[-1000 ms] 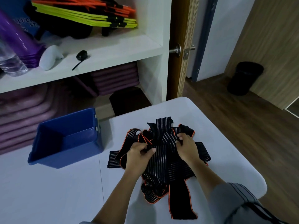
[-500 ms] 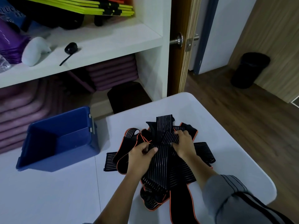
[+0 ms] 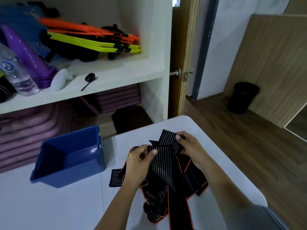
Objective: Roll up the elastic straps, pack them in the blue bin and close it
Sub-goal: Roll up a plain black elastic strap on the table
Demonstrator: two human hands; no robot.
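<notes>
Gripping straps (image 3: 166, 145); left hand (image 3: 136, 164), right hand (image 3: 191, 147)

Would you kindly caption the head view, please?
Left hand and right hand hold a striped strap beside the open blue bin.

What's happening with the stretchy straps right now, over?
Left hand and right hand both grip one striped strap above the tangled pile. None rolled yet. Blue bin open, no straps inside. Nothing between pile and bin.

1 blue bin (image 3: 69, 173), 1 strap heap (image 3: 163, 168), 1 bottle (image 3: 15, 75).
</notes>
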